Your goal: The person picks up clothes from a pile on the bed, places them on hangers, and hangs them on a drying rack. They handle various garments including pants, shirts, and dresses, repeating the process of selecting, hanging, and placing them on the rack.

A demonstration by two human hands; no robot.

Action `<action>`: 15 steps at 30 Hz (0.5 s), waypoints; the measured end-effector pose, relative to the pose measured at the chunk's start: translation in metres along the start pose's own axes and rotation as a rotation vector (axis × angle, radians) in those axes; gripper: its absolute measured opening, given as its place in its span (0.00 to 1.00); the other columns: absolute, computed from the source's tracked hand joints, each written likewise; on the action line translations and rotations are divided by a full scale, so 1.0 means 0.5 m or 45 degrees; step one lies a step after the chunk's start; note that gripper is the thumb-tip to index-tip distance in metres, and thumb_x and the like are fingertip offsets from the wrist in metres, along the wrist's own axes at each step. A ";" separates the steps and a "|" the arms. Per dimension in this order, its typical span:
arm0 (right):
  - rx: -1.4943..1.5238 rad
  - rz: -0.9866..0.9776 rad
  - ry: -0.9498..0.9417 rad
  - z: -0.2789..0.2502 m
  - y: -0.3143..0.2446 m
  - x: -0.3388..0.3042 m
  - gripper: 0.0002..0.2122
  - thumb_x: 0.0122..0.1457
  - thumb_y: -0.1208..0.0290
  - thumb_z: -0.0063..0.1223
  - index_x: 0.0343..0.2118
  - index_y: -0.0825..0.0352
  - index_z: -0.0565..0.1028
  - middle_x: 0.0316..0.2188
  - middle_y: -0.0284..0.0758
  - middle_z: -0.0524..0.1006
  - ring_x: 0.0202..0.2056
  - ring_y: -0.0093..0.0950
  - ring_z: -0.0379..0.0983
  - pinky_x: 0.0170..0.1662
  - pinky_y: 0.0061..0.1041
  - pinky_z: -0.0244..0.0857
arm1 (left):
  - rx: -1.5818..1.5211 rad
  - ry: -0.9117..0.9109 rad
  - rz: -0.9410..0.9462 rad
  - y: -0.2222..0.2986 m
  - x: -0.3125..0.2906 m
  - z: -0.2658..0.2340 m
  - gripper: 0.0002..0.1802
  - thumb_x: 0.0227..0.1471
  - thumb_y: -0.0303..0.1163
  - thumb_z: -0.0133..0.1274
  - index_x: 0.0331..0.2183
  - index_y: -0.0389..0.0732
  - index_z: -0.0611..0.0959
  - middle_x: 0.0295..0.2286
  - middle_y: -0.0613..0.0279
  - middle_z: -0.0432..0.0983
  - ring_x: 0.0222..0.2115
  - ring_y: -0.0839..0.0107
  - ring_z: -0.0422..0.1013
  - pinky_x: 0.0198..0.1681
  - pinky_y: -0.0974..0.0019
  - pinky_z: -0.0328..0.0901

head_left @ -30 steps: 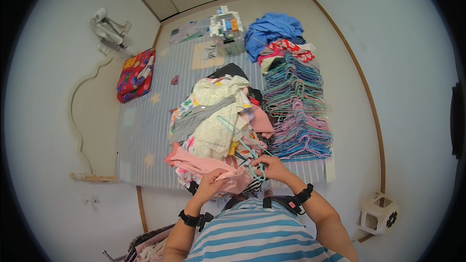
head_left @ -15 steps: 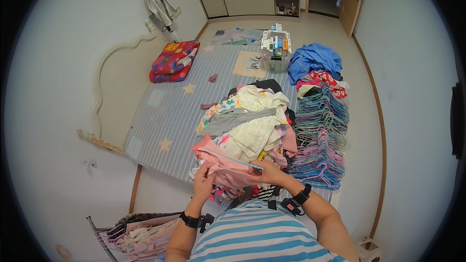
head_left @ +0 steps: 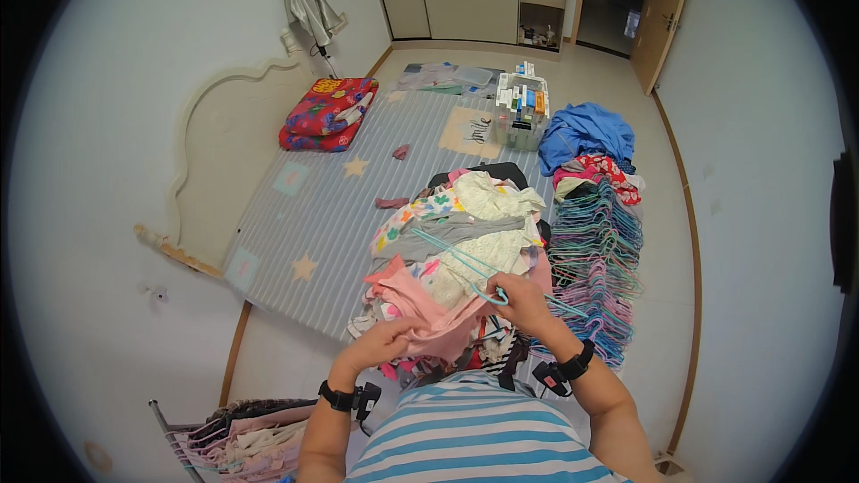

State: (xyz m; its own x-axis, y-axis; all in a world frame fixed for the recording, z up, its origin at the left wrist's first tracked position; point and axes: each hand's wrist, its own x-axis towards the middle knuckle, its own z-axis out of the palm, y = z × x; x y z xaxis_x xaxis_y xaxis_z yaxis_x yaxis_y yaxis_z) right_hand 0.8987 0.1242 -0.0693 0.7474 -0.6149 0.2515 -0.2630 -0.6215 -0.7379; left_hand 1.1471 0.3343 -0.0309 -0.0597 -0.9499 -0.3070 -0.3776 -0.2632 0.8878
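My right hand (head_left: pixel 521 300) grips a light blue clothes hanger (head_left: pixel 456 256) by its hook, the hanger lying over a heap of mixed clothes (head_left: pixel 456 233) in front of me. My left hand (head_left: pixel 380 344) pinches the edge of a pink garment (head_left: pixel 420 304) at the near side of the heap. Both wrists wear black bands. The pink garment hangs down toward my striped shirt.
A long pile of coloured hangers (head_left: pixel 598 250) lies to the right, with blue cloth (head_left: pixel 583 131) beyond it. A clear box of small items (head_left: pixel 521 107) and a folded red quilt (head_left: pixel 327 113) sit on the striped mat (head_left: pixel 304 215). A rack of clothes (head_left: pixel 237 434) stands lower left.
My head has lifted, so the room's far end shows more. My right hand has pulled the blue hanger free of the pink garment and raised it; my left hand still holds the garment.
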 end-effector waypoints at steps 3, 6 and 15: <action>-0.031 0.096 -0.004 -0.009 -0.008 0.013 0.10 0.50 0.76 0.60 0.35 0.59 0.74 0.27 0.37 0.76 0.29 0.35 0.76 0.29 0.31 0.66 | 0.137 -0.096 0.201 0.004 0.018 0.007 0.21 0.54 0.32 0.55 0.50 0.40 0.78 0.35 0.61 0.77 0.33 0.73 0.72 0.38 0.70 0.67; 0.066 0.037 -0.040 -0.029 -0.025 0.039 0.11 0.51 0.79 0.58 0.38 0.60 0.75 0.29 0.37 0.78 0.31 0.35 0.77 0.32 0.32 0.67 | 0.028 -0.136 0.253 0.012 0.038 0.017 0.23 0.53 0.36 0.61 0.49 0.39 0.78 0.38 0.60 0.79 0.36 0.71 0.75 0.42 0.68 0.69; 0.411 -0.448 -0.340 -0.025 -0.114 0.098 0.09 0.50 0.81 0.57 0.35 0.64 0.75 0.35 0.37 0.78 0.39 0.37 0.77 0.41 0.31 0.70 | -0.202 0.281 0.483 -0.044 0.182 0.000 0.29 0.53 0.32 0.59 0.56 0.39 0.73 0.53 0.59 0.69 0.51 0.67 0.68 0.54 0.62 0.63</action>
State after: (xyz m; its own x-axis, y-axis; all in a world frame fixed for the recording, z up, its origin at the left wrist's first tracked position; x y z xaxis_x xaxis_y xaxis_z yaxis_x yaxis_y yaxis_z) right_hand 0.9430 0.1235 -0.0072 0.8963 -0.2264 0.3812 0.2001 -0.5608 -0.8034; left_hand 1.1501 0.2538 -0.0781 0.0380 -0.9927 0.1143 -0.2200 0.1032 0.9700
